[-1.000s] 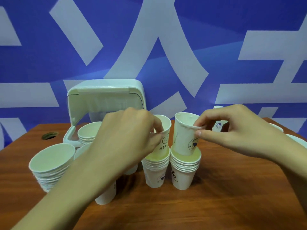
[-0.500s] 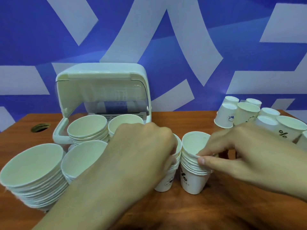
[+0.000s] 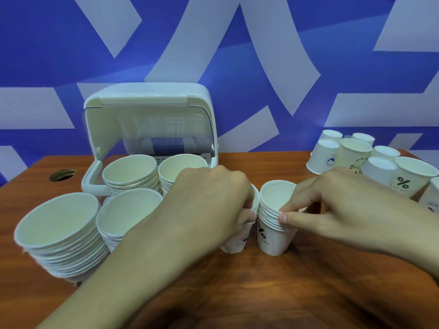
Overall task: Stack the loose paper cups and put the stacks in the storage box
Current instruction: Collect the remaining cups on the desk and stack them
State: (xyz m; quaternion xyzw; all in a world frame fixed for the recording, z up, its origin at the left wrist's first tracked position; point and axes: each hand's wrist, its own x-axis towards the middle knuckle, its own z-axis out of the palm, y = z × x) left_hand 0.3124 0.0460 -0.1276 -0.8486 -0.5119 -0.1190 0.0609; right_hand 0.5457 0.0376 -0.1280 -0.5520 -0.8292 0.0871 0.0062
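- A wall (image 3: 42, 55) fills the upper half of the view, deep blue and crossed by broad, angular bands (image 3: 237, 43) of pale grey-white.
- Below it, a counter (image 3: 308, 293) of reddish-brown wood grain spans the whole width.
- The counter's far edge meets the wall.
- A round hole (image 3: 62, 175) sits near the counter's far left corner.
- The light is soft and even, casting only faint shadows on the wood.
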